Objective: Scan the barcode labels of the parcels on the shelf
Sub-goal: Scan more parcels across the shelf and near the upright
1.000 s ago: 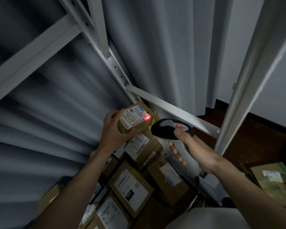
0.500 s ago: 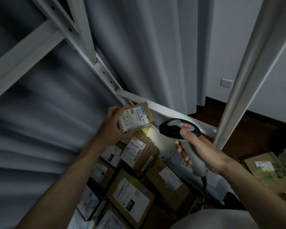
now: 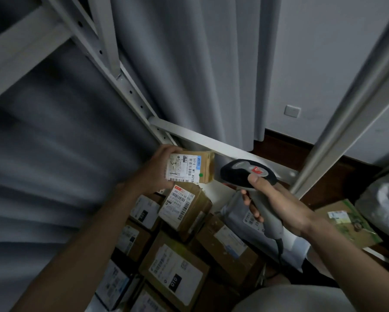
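Note:
My left hand [image 3: 154, 171] grips a small brown cardboard parcel [image 3: 190, 167] and holds it above the pile, its white barcode label facing me. My right hand [image 3: 276, 199] grips the handle of a grey and black barcode scanner [image 3: 247, 174], whose head points left at the held parcel from just beside it. Below lie several brown parcels with white labels, among them one directly under the held parcel [image 3: 184, 206] and a larger box with a black tag [image 3: 175, 270].
A white metal shelf frame surrounds the pile: a slanted upright [image 3: 126, 86], a crossbar [image 3: 211, 143] and a post at the right [image 3: 346, 113]. Grey curtain [image 3: 184, 64] hangs behind. A grey mailer bag [image 3: 236, 212] and a green-printed parcel [image 3: 348, 224] lie at the right.
The red scan dot seen on the held parcel's label a second ago is gone. My left hand has turned the parcel so its label faces me more squarely; the scanner stayed beside it.

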